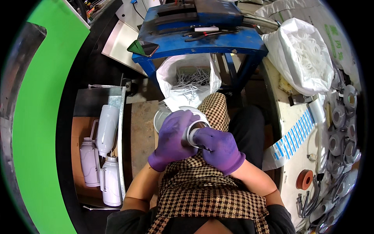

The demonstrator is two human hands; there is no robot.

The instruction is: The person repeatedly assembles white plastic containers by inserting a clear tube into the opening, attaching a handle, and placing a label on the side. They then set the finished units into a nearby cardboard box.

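Observation:
On my lap lies a white cylindrical flask body, partly covered by my gloved hands. My left hand, in a purple glove, is wrapped over it near its round open end. My right hand, also gloved in purple, has its fingers closed at the rim of that opening. A white ring shows between the two hands, against the right fingertips. The inside of the opening is dark, and the far side of the body is hidden beneath the left hand.
At left, a metal-edged bin holds white flasks with handles. Ahead, a white sack of thin grey pieces stands under a blue bench bearing a phone and pliers. At right are a sack of white rings and grey parts.

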